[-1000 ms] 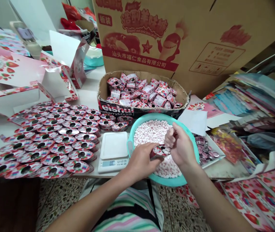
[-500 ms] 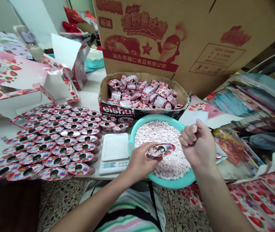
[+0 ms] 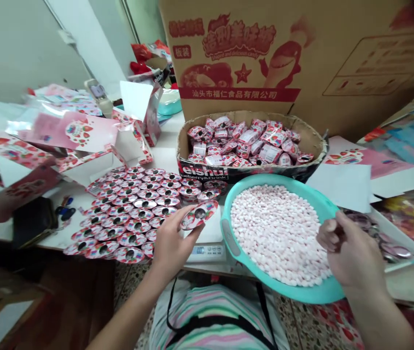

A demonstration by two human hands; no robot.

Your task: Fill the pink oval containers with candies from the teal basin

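Between the thumb and fingers of my left hand (image 3: pixel 174 240) is a small oval strawberry-print box (image 3: pixel 199 214) with a round dark hole facing up, held just above a white digital scale (image 3: pixel 207 253). My right hand (image 3: pixel 353 253) is curled over the right rim of a turquoise basin (image 3: pixel 243 255); what its fingers hold, if anything, is hidden. Small pale pink candies (image 3: pixel 276 233) fill the basin. Left of the scale, rows of similar oval boxes (image 3: pixel 132 225) stand with their holes up.
Behind the basin, a cut-down carton (image 3: pixel 203 171) holds many small boxes, with a large cardboard box (image 3: pixel 243 107) behind it. Folded printed cartons (image 3: pixel 90 131) lie at the left. A white tray (image 3: pixel 407 260) with shiny round pieces sits at the right.
My left hand has moved with the oval box from above the basin to above the scale. My right hand has lowered to the basin's right rim. The view has shifted.
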